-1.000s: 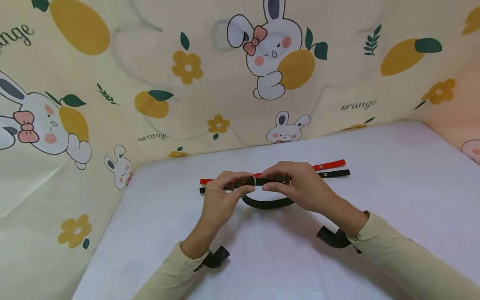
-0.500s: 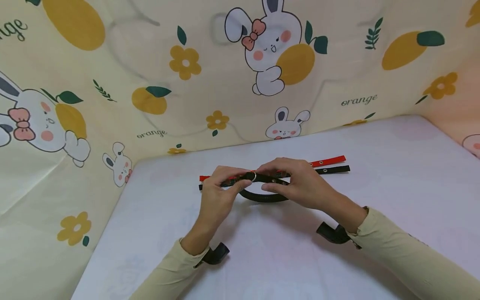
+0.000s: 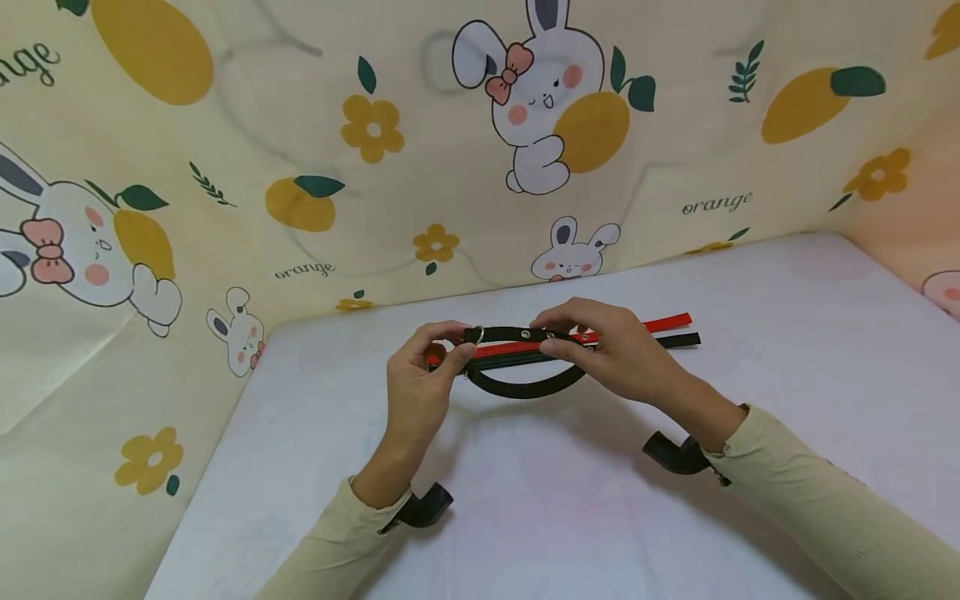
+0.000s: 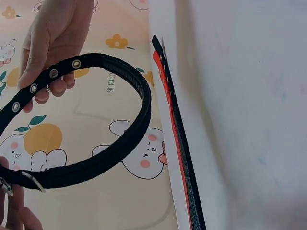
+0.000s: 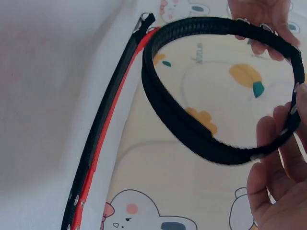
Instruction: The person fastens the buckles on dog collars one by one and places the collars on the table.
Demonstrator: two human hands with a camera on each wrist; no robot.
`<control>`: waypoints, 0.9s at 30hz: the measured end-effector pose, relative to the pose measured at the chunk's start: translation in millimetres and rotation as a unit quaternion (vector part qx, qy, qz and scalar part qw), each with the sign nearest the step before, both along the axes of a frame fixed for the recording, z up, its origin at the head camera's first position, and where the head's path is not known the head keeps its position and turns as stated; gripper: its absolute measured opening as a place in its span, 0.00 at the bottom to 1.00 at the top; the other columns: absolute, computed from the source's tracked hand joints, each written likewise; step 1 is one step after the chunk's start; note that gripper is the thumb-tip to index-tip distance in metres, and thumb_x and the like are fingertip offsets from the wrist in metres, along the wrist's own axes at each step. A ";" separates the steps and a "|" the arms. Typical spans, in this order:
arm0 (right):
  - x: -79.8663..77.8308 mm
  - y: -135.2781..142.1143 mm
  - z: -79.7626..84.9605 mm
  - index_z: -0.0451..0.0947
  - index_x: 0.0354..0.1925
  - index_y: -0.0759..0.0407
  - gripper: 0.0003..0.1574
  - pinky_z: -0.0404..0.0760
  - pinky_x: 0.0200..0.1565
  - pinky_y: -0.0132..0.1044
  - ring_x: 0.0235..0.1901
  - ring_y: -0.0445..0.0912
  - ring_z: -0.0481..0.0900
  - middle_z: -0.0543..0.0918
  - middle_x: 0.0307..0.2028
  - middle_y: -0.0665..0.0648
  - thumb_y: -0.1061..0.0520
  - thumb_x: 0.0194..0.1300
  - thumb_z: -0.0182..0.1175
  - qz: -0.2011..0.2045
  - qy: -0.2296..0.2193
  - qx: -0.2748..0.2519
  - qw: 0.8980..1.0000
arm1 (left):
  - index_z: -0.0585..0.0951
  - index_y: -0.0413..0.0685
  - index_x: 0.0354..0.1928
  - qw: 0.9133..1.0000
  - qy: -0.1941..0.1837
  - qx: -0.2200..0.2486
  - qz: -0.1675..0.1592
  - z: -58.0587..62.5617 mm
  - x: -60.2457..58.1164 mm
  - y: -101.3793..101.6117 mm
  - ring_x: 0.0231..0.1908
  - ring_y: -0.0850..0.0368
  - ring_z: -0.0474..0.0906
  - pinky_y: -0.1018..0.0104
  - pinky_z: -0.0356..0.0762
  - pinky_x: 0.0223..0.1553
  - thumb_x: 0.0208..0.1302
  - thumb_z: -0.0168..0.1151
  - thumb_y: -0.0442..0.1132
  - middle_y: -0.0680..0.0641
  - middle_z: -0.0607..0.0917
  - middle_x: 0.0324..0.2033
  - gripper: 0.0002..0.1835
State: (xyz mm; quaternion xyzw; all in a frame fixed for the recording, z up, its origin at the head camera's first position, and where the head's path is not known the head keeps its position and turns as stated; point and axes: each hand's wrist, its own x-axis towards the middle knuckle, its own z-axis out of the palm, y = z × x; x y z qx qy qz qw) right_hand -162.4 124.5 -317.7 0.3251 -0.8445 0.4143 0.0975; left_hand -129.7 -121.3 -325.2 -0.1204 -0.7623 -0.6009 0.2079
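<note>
A black collar [image 3: 525, 389] is bent into a loop and held up between both hands. My left hand [image 3: 418, 379] pinches its buckle end, beside the metal ring [image 3: 480, 335]. The buckle [image 4: 5, 187] shows at the edge of the left wrist view, partly hidden by the fingers. With thumb and fingers, my right hand [image 3: 611, 340] grips the strap end, where metal eyelets [image 4: 53, 73] run along it. In the right wrist view the loop hangs wide, its padded band [image 5: 182, 120] facing the table side.
Behind the hands, a red collar [image 3: 667, 322] and a second black collar [image 3: 678, 340] lie side by side on the white table [image 3: 525, 500]. A patterned curtain [image 3: 405, 192] with rabbits and oranges rises along the table's back and left edges.
My hands have moved apart, the left one leftward and the right one slightly right and up. More of the eyelet strap now shows stretched between them.
</note>
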 end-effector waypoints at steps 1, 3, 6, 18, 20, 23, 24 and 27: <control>-0.4 0.3 -0.7 0.82 0.52 0.44 0.16 0.78 0.48 0.37 0.43 0.36 0.79 0.85 0.43 0.42 0.53 0.65 0.67 0.000 0.009 -0.005 1.000 | 0.85 0.42 0.46 1.000 0.001 -0.001 -0.004 -0.4 -0.4 -0.1 0.28 0.54 0.71 0.73 0.66 0.28 0.57 0.71 0.32 0.43 0.85 0.38 0.13; -0.8 0.6 -1.4 0.83 0.50 0.43 0.16 0.77 0.45 0.32 0.41 0.35 0.78 0.84 0.42 0.41 0.54 0.64 0.68 -0.002 0.026 -0.012 1.000 | 0.84 0.42 0.46 1.000 0.004 -0.006 -0.012 -0.6 -1.2 0.2 0.29 0.54 0.72 0.73 0.68 0.29 0.58 0.70 0.32 0.42 0.84 0.38 0.13; -0.8 0.4 -1.0 0.84 0.49 0.43 0.16 0.75 0.43 0.28 0.39 0.34 0.77 0.84 0.41 0.40 0.56 0.63 0.69 -0.004 0.044 -0.021 0.999 | 0.84 0.41 0.47 1.000 0.006 -0.009 -0.027 -0.8 -2.1 0.7 0.29 0.53 0.72 0.73 0.69 0.30 0.58 0.70 0.32 0.42 0.84 0.39 0.14; 1.3 -3.4 -0.5 0.85 0.47 0.44 0.15 0.76 0.39 0.28 0.38 0.35 0.78 0.84 0.39 0.41 0.57 0.62 0.70 0.019 0.045 -0.037 0.998 | 0.86 0.42 0.45 0.999 -0.009 -0.009 -0.035 -3.4 -1.5 1.9 0.30 0.52 0.73 0.73 0.69 0.31 0.55 0.73 0.31 0.42 0.86 0.40 0.14; 2.0 -3.6 0.3 0.85 0.47 0.43 0.15 0.76 0.39 0.27 0.38 0.34 0.78 0.84 0.39 0.41 0.56 0.61 0.70 0.019 0.043 -0.037 0.998 | 0.86 0.43 0.45 0.999 -0.014 -0.009 -0.037 -3.3 -1.0 2.5 0.30 0.50 0.74 0.73 0.69 0.30 0.55 0.73 0.31 0.43 0.86 0.40 0.14; 3.1 -4.1 0.9 0.84 0.47 0.43 0.16 0.77 0.40 0.27 0.39 0.35 0.78 0.84 0.40 0.40 0.56 0.61 0.71 0.021 0.037 -0.037 0.998 | 0.86 0.43 0.44 0.999 -0.014 -0.012 -0.047 -3.3 -0.3 3.0 0.31 0.50 0.76 0.73 0.72 0.32 0.55 0.73 0.32 0.43 0.87 0.40 0.13; 3.4 -4.4 1.0 0.84 0.47 0.42 0.16 0.78 0.40 0.27 0.39 0.35 0.78 0.84 0.40 0.40 0.55 0.61 0.71 0.022 0.034 -0.036 0.999 | 0.86 0.42 0.44 0.999 -0.012 -0.013 -0.052 -3.4 0.0 3.1 0.32 0.50 0.77 0.73 0.73 0.33 0.56 0.73 0.32 0.43 0.87 0.40 0.13; 4.7 -5.3 0.7 0.84 0.48 0.42 0.16 0.78 0.41 0.28 0.39 0.35 0.78 0.84 0.41 0.40 0.54 0.61 0.71 0.024 0.032 -0.033 0.999 | 0.86 0.42 0.44 0.998 -0.007 -0.025 -0.063 -4.1 0.5 3.1 0.33 0.55 0.79 0.72 0.77 0.38 0.56 0.73 0.33 0.43 0.87 0.39 0.13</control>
